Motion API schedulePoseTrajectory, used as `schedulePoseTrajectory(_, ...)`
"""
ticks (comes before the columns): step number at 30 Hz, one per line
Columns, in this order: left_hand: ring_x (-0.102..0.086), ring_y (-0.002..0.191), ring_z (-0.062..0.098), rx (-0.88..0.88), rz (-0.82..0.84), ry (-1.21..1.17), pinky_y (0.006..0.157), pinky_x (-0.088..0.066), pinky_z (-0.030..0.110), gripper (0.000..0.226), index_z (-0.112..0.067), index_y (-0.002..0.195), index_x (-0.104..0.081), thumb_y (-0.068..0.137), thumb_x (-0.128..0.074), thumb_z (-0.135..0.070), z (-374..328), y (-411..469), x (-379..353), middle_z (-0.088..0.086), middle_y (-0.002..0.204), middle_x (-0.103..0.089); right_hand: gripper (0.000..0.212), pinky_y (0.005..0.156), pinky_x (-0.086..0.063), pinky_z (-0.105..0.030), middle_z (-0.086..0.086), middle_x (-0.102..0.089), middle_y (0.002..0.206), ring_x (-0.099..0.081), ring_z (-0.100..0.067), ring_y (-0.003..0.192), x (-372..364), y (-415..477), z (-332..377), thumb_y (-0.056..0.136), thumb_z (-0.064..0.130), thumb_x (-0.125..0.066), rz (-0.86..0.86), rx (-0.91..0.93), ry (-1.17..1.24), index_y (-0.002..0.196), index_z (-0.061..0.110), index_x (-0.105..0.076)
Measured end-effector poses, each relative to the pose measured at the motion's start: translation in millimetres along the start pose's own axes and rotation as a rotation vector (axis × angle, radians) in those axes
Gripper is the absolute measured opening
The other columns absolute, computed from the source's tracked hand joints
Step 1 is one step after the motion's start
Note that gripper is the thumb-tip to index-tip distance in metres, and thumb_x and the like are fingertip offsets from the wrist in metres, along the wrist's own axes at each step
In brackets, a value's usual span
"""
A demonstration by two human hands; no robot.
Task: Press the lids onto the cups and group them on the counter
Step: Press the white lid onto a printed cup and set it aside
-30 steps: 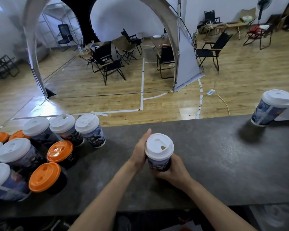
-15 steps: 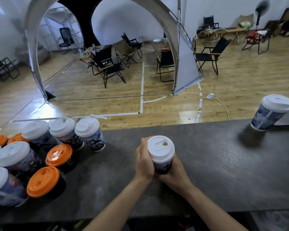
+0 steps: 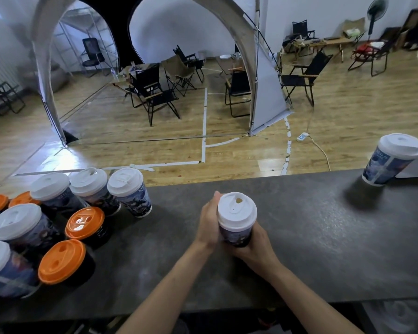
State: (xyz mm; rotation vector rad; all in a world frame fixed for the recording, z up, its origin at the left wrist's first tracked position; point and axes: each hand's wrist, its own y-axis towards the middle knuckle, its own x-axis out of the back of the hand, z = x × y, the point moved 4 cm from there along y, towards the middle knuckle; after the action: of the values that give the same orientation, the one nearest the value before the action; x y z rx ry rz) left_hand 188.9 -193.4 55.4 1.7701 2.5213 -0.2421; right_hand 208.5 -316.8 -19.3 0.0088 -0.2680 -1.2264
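Counter (image 3: 299, 237) carries the lidded group (image 3: 128, 191) at its left edge. Near the front edge, left hand (image 3: 209, 225) and right hand (image 3: 256, 244) both curl round the cup (image 3: 235, 235), the left having closed in since a second ago. Its lid (image 3: 237, 210) looks seated, probably ready for grouping.

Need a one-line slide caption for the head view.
Left hand and right hand grip a white-lidded cup at the counter; lidded cups cluster left, a lone cup stands far right.
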Motion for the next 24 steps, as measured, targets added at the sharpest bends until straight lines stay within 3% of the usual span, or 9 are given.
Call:
schedulePoseTrajectory(2, -0.07, 0.067, 0.002, 0.049, 0.079, -0.038, 0.063, -0.051, 0.014, 0.05, -0.007, 0.085, -0.069, 0.111, -0.029, -0.022, -8.8, 2.9, -0.9, -0.005, 0.069, -0.075, 0.078, 0.092, -0.05, -0.013, 0.025, -0.065, 0.126, -0.061, 0.011, 0.115, 0.0, -0.8, -2.0, 0.063, 0.024, -0.091, 0.017, -0.008, -0.023, 0.134, 0.019, -0.058)
schedulePoseTrajectory(4, -0.069, 0.064, -0.001, 0.061, 0.02, -0.062, 0.062, -0.051, 0.013, 0.048, -0.007, 0.083, -0.068, 0.111, -0.031, -0.018, -6.0, 0.2, -0.3, -0.007, 0.066, -0.074, 0.082, 0.096, -0.052, -0.018, 0.02, -0.065, 0.13, -0.061, 0.007, 0.119, -1.7, -1.6, -4.2, 0.063, 0.026, -0.093, 0.016, -0.008, -0.025, 0.137, 0.017, -0.057)
schedulePoseTrajectory(8, -0.07, 0.089, 0.004, -0.077, -0.182, -0.011, 0.082, -0.054, 0.021, 0.047, -0.018, 0.091, -0.075, 0.112, -0.033, -0.023, 14.2, -7.8, 4.7, -0.008, 0.086, -0.078, 0.094, 0.099, -0.051, -0.021, 0.011, -0.064, 0.136, -0.06, -0.003, 0.125, -4.1, 0.6, -5.5, 0.06, 0.029, -0.098, -0.022, -0.016, -0.005, 0.141, 0.019, -0.051)
schedulePoseTrajectory(13, -0.072, 0.091, 0.016, 0.117, 0.055, -0.023, 0.08, -0.055, 0.023, 0.053, 0.001, 0.1, -0.074, 0.109, -0.035, -0.033, 6.3, 9.4, 8.1, 0.008, 0.094, -0.077, 0.082, 0.1, -0.049, -0.017, 0.024, -0.062, 0.134, -0.059, 0.004, 0.124, 0.1, -0.5, -3.9, 0.067, 0.018, -0.094, 0.042, 0.003, -0.067, 0.137, 0.029, -0.052)
schedulePoseTrajectory(16, -0.069, 0.081, 0.01, 0.123, -0.059, -0.036, 0.074, -0.052, 0.021, 0.043, -0.011, 0.083, -0.073, 0.108, -0.043, -0.028, 8.4, 5.6, 14.9, -0.002, 0.079, -0.075, 0.082, 0.103, -0.05, -0.022, 0.024, -0.061, 0.135, -0.058, 0.003, 0.125, -4.0, -2.7, -1.8, 0.065, 0.029, -0.092, 0.06, 0.013, -0.071, 0.137, 0.03, -0.052)
schedulePoseTrajectory(19, -0.067, 0.071, 0.001, 0.006, -0.18, -0.04, 0.066, -0.051, 0.015, 0.045, -0.012, 0.082, -0.071, 0.11, -0.038, -0.025, 8.6, -6.8, 9.2, -0.006, 0.075, -0.073, 0.09, 0.097, -0.05, -0.017, 0.017, -0.062, 0.135, -0.058, 0.003, 0.124, -5.5, -0.3, -0.7, 0.058, 0.042, -0.095, 0.004, 0.0, -0.051, 0.134, 0.038, -0.048)
schedulePoseTrajectory(21, -0.068, 0.07, 0.0, 0.022, -0.139, -0.031, 0.065, -0.051, 0.014, 0.048, -0.012, 0.082, -0.071, 0.111, -0.035, -0.025, 4.2, -5.6, 7.3, -0.007, 0.073, -0.074, 0.082, 0.094, -0.05, -0.017, 0.017, -0.063, 0.132, -0.06, 0.003, 0.121, -3.4, 0.4, 1.6, 0.058, 0.041, -0.093, -0.014, 0.002, -0.063, 0.127, 0.043, -0.048)
schedulePoseTrajectory(24, -0.073, 0.081, 0.011, 0.138, 0.067, -0.002, 0.074, -0.055, 0.021, 0.052, -0.009, 0.086, -0.074, 0.11, -0.035, -0.034, -1.3, 7.4, 12.9, 0.003, 0.084, -0.077, 0.08, 0.099, -0.048, -0.016, 0.021, -0.061, 0.135, -0.058, 0.005, 0.124, -2.7, 0.0, 1.3, 0.062, 0.036, -0.087, 0.03, 0.027, -0.105, 0.131, 0.042, -0.047)
